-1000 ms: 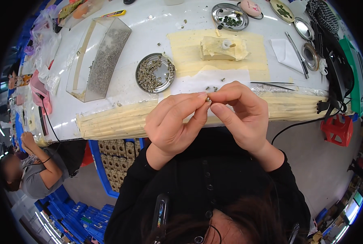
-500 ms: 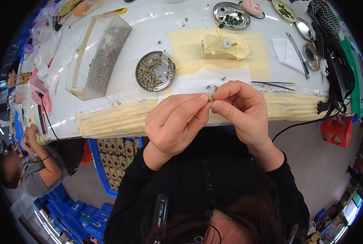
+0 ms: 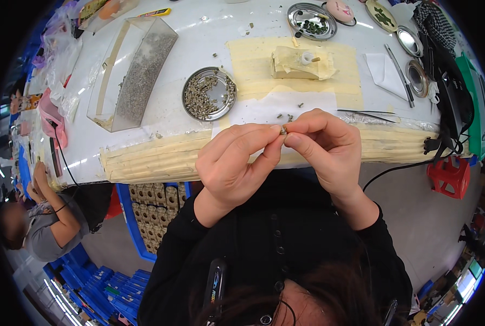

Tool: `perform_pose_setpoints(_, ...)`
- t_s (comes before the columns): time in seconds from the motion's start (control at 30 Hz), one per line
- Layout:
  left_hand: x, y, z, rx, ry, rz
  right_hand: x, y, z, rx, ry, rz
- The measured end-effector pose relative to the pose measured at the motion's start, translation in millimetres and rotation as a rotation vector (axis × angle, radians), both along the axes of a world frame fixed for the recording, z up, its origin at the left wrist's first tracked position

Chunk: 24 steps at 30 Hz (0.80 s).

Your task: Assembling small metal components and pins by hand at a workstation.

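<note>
Between the fingertips of my left hand (image 3: pixel 239 163) and my right hand (image 3: pixel 326 149) is a small metal part (image 3: pixel 283 130), pinched from both sides above the table's front edge. Fingers cover most of it, so its exact kind cannot be made out. Several similar small metal parts (image 3: pixel 290 117) lie loose on white paper just beyond my fingertips. To the left of that paper, a round metal dish (image 3: pixel 220 113) holds many more of them.
At the left stands a clear box (image 3: pixel 104 103) of small grey pieces. Behind my hands sits a tape-wrapped block (image 3: pixel 291 69) with a small white cup. Tweezers (image 3: pixel 367 114) lie to the right. A round dish (image 3: pixel 294 13) of dark green pieces stands farther back. A co-worker (image 3: pixel 58 223) sits at left.
Both hands have shifted very slightly to the right, still pinching the small metal part. The view has moved a little. The co-worker's hand at the left has moved slightly.
</note>
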<state>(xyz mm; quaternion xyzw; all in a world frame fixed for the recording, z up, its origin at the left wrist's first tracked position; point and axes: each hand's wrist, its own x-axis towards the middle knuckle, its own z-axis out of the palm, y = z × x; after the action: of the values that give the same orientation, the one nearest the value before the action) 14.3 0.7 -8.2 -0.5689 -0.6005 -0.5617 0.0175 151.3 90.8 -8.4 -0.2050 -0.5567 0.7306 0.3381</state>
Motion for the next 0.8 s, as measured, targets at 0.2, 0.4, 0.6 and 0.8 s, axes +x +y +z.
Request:
perform_pose_setpoints(0.2, -0.8, 0.8, -2.2, 0.004, -0.009, 0.011, -1.2, 1.0, -1.6, 0.029, -0.025, -0.004)
perform_pose_setpoints(0.4, -2.8, 1.9, -0.3, -0.017, -0.037, 0.013, -3.6, -0.1, 0.6, -0.049, -0.041, 0.005)
perform_pose_setpoints(0.6, -3.2, -0.9, 1.6, -0.069, -0.053, 0.015, -3.1, 0.2, 0.3, 0.020, -0.095, -0.019)
perform_pose_setpoints(0.8, -13.7, 0.2, -4.7, -0.249, 0.121, 0.089, 4.1, 7.4, 3.8, 0.254, -0.161, -0.166)
